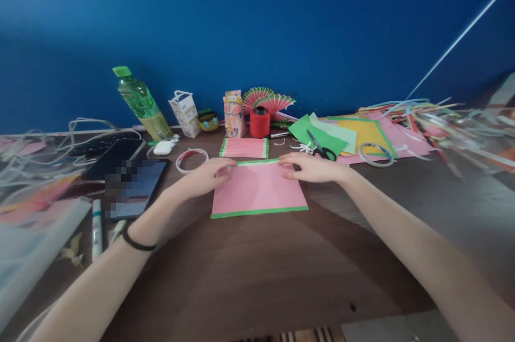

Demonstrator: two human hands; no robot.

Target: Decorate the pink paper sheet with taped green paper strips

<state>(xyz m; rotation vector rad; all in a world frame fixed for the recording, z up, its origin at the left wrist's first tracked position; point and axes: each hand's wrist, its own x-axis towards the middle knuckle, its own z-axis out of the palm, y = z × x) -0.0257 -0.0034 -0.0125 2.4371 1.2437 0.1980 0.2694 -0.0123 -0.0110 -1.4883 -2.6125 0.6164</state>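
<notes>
A pink sheet (259,189) with green strips along its near and far edges lies on the dark table. My left hand (209,175) is at its far left corner, fingers closed on the edge. At the far right corner my right hand (309,167) has its thumb below and its fingers over the green strip, pinching the edge. Just behind the sheet lies a pleated pink paper (244,148) with green ends. Pink and green paper fans (276,103) stand farther back, behind a red container (259,123).
Scissors (321,146) and coloured papers (362,135) lie at the back right, beside a tape roll (376,155). Another tape roll (192,161), a phone (140,192), a marker (97,229) and a green bottle (142,105) are on the left.
</notes>
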